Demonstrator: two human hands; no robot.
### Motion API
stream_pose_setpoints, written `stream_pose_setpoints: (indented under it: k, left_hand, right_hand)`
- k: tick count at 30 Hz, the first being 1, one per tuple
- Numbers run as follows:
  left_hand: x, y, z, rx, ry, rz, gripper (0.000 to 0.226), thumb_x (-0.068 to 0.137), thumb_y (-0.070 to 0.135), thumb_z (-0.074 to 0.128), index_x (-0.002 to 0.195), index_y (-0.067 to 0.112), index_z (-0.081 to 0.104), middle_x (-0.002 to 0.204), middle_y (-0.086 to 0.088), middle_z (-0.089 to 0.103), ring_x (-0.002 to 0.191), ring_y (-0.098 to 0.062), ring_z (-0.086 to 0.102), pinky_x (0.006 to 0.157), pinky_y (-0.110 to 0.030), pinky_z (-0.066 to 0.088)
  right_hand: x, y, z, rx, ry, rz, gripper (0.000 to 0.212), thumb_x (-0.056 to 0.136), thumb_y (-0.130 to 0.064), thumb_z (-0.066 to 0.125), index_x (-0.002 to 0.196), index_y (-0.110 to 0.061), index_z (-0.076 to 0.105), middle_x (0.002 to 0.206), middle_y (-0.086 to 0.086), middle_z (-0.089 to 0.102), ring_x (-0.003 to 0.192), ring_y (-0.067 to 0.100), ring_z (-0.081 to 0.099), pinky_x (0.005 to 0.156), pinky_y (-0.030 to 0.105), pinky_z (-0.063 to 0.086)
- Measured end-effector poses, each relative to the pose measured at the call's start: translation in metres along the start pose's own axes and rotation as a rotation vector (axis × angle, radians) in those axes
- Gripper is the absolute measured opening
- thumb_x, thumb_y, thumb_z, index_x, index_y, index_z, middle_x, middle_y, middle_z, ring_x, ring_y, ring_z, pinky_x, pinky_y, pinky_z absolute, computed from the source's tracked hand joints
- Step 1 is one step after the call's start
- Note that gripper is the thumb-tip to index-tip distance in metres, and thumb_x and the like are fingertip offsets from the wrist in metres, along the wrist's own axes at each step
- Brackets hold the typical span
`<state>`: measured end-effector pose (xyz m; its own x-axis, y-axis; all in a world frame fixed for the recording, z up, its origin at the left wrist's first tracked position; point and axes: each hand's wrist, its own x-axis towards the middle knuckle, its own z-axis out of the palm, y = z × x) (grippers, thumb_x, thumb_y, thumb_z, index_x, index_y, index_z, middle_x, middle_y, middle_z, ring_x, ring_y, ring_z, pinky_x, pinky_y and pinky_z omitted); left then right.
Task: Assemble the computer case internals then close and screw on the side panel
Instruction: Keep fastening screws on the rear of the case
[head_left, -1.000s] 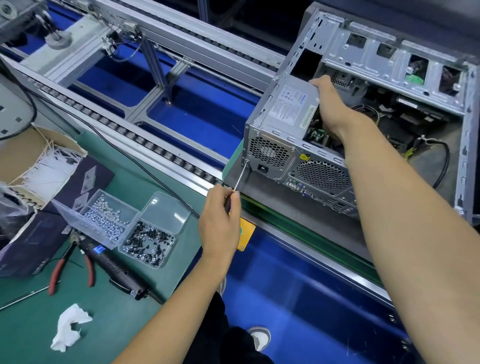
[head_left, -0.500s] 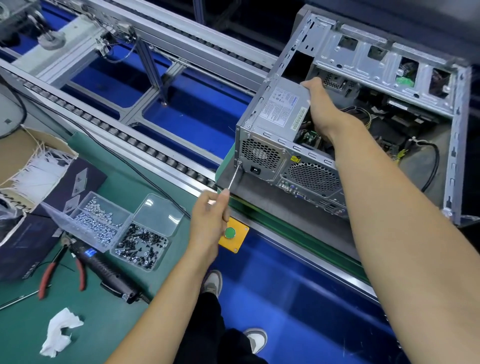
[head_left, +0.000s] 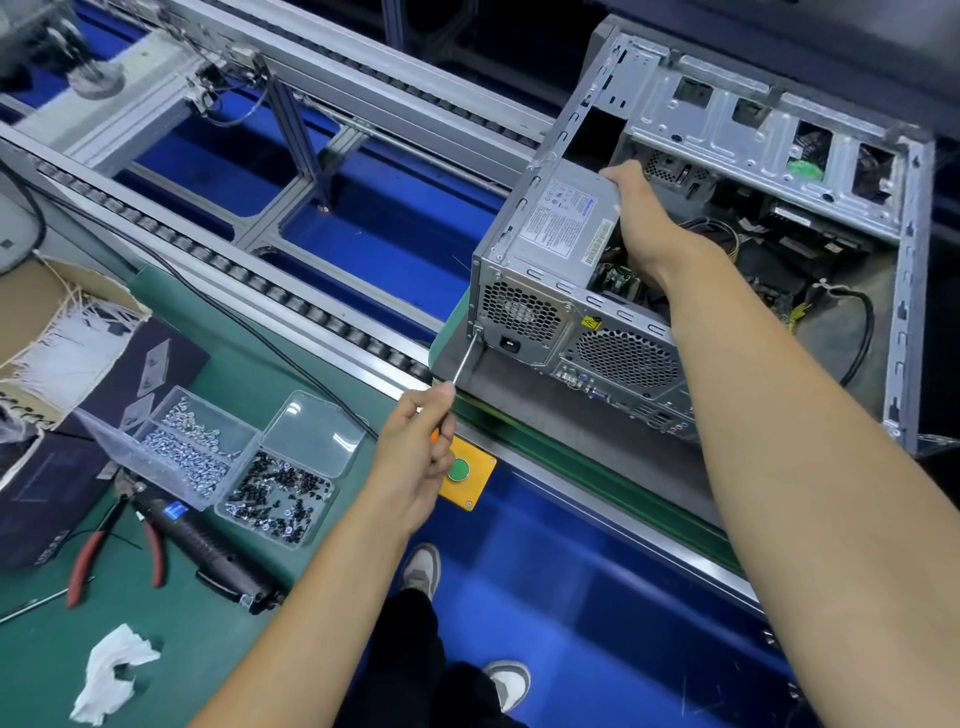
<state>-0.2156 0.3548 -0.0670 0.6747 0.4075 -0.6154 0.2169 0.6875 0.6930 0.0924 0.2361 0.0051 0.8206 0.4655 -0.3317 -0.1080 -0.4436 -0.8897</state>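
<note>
one open computer case (head_left: 727, 218), one power supply (head_left: 561, 223) gripped by right hand (head_left: 641, 218); left hand (head_left: 415, 452) clamped on one screwdriver (head_left: 467, 358). two screw boxes (head_left: 234, 462) on green bench (head_left: 156, 623).

Both forearms are bare to the edge of view, with no sleeves, watch, rings or gloves showing on the left hand (head_left: 415, 457) or the right hand (head_left: 641, 218). Below the left forearm, the legs are in dark, black-looking trousers (head_left: 415, 654). The two shoes (head_left: 422, 569) are grey-and-white sneakers with pale soles; the second one lies right of the trousers.
</note>
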Motion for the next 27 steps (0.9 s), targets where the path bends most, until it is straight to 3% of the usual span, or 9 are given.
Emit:
stream_pose_setpoints:
  k: [3, 4, 6, 10, 15, 19, 22, 24, 27]
  left_hand:
    - [0.002, -0.004, 0.000, 0.660, 0.189, 0.509, 0.017, 0.095, 0.032, 0.071, 0.084, 0.026, 0.058, 0.072, 0.014, 0.061, 0.061, -0.005, 0.051, 0.053, -0.016, 0.040]
    - [-0.001, -0.006, 0.001, 0.812, 0.231, 0.607, 0.017, 0.096, 0.033, 0.069, 0.085, 0.028, 0.057, 0.075, 0.016, 0.063, 0.065, -0.005, 0.056, 0.055, -0.018, 0.043]
    - [-0.011, -0.006, 0.006, 0.980, 0.308, 0.700, 0.015, 0.097, 0.035, 0.066, 0.089, 0.030, 0.054, 0.083, 0.014, 0.067, 0.071, -0.011, 0.062, 0.059, -0.029, 0.050]
    - [-0.015, -0.008, 0.010, 1.323, 0.383, 0.881, 0.016, 0.102, 0.032, 0.061, 0.092, 0.021, 0.058, 0.076, 0.003, 0.056, 0.061, -0.024, 0.052, 0.051, -0.035, 0.047]
    - [-0.012, -0.004, 0.007, 1.505, 0.432, 0.976, 0.013, 0.094, 0.021, 0.075, 0.090, 0.017, 0.064, 0.069, 0.000, 0.048, 0.047, -0.023, 0.042, 0.046, -0.023, 0.024]
    - [-0.007, -0.008, 0.007, 1.594, 0.458, 0.980, 0.022, 0.082, 0.011, 0.085, 0.095, 0.018, 0.068, 0.070, 0.000, 0.045, 0.048, -0.021, 0.028, 0.047, -0.021, 0.017]
    - [-0.008, -0.011, 0.005, 1.569, 0.452, 0.974, 0.022, 0.083, 0.011, 0.083, 0.097, 0.020, 0.068, 0.071, 0.001, 0.045, 0.047, -0.021, 0.033, 0.044, -0.022, 0.021]
    - [-0.010, -0.008, 0.003, 1.496, 0.412, 0.952, 0.012, 0.095, 0.024, 0.073, 0.095, 0.025, 0.061, 0.073, 0.004, 0.050, 0.049, -0.021, 0.045, 0.042, -0.025, 0.031]
    - [-0.027, -0.001, 0.004, 1.207, 0.333, 0.701, 0.009, 0.102, 0.043, 0.056, 0.099, 0.038, 0.050, 0.078, 0.015, 0.063, 0.067, -0.009, 0.062, 0.058, -0.031, 0.048]
  right_hand:
    - [0.000, 0.000, 0.001, -0.001, 0.001, 0.000, 0.039, 0.081, -0.065, 0.030, 0.064, -0.032, 0.039, 0.065, -0.005, 0.048, 0.075, 0.020, 0.039, 0.080, 0.041, 0.033]
    - [0.000, 0.000, 0.002, -0.001, 0.004, 0.009, 0.039, 0.080, -0.066, 0.030, 0.063, -0.032, 0.041, 0.066, -0.005, 0.050, 0.077, 0.020, 0.041, 0.082, 0.040, 0.034]
    - [0.000, -0.002, 0.003, -0.007, 0.007, 0.010, 0.040, 0.079, -0.066, 0.030, 0.063, -0.032, 0.041, 0.066, -0.006, 0.053, 0.078, 0.019, 0.044, 0.084, 0.039, 0.034]
    - [-0.001, 0.000, 0.002, -0.007, 0.025, 0.001, 0.040, 0.083, -0.064, 0.027, 0.062, -0.034, 0.045, 0.066, -0.008, 0.057, 0.081, 0.019, 0.046, 0.088, 0.039, 0.033]
    - [-0.005, -0.002, 0.003, 0.010, 0.023, 0.012, 0.040, 0.084, -0.063, 0.027, 0.063, -0.033, 0.044, 0.065, -0.007, 0.052, 0.077, 0.020, 0.041, 0.084, 0.041, 0.032]
    - [-0.006, -0.003, 0.004, 0.031, 0.019, 0.017, 0.043, 0.086, -0.062, 0.028, 0.061, -0.031, 0.045, 0.061, -0.010, 0.054, 0.073, 0.016, 0.042, 0.079, 0.037, 0.032]
    - [-0.010, -0.004, 0.005, 0.071, 0.047, 0.036, 0.042, 0.082, -0.066, 0.032, 0.064, -0.030, 0.044, 0.060, -0.009, 0.052, 0.070, 0.017, 0.041, 0.070, 0.035, 0.032]
    - [-0.014, -0.004, 0.007, 0.076, 0.064, 0.023, 0.038, 0.085, -0.065, 0.032, 0.070, -0.032, 0.043, 0.061, -0.010, 0.053, 0.071, 0.017, 0.045, 0.070, 0.034, 0.035]
    - [-0.025, -0.014, 0.012, 0.137, 0.187, -0.008, 0.026, 0.087, -0.051, 0.037, 0.081, -0.026, 0.044, 0.071, -0.007, 0.055, 0.073, 0.016, 0.050, 0.070, 0.032, 0.040]
